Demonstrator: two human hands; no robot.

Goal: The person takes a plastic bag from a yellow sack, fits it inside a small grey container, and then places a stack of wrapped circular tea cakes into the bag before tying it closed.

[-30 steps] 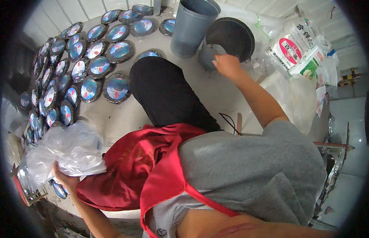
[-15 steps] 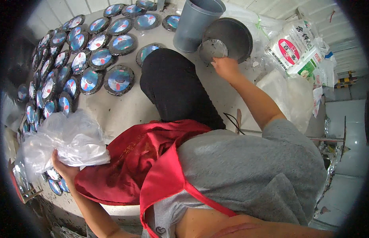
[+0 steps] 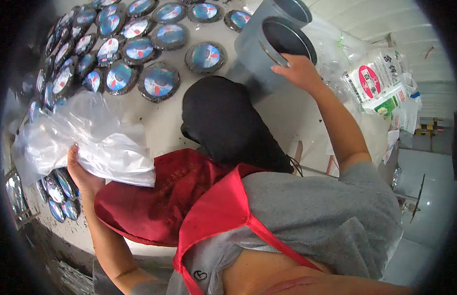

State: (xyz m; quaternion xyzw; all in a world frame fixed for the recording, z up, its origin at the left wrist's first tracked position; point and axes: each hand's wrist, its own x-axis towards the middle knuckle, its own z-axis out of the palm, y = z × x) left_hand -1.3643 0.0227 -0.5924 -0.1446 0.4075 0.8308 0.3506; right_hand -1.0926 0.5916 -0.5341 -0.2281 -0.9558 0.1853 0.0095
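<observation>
My left hand (image 3: 84, 174) grips a crumpled bundle of clear plastic bags (image 3: 108, 140) at the left, beside my red apron (image 3: 154, 206). My right hand (image 3: 297, 71) has its fingers closed on the near rim of a dark grey bucket (image 3: 265, 69), which tilts with its black inside showing; how far the fingertips reach inside is unclear. A taller grey bucket (image 3: 248, 34) stands just behind it. My black-clad knee (image 3: 213, 108) lies between the two hands.
Many round dark discs with blue labels (image 3: 159, 81) spread across the pale surface at left and back, some below the bags. White sacks and plastic packaging (image 3: 395, 93) are piled at the right, against a white ribbed wall (image 3: 425, 34). A dark cord (image 3: 297, 164) lies near my knee.
The grey bucket under my right hand has shifted and tipped, now overlapping the taller one. My left hand and the bags have moved upward in the picture. The view has shifted somewhat.
</observation>
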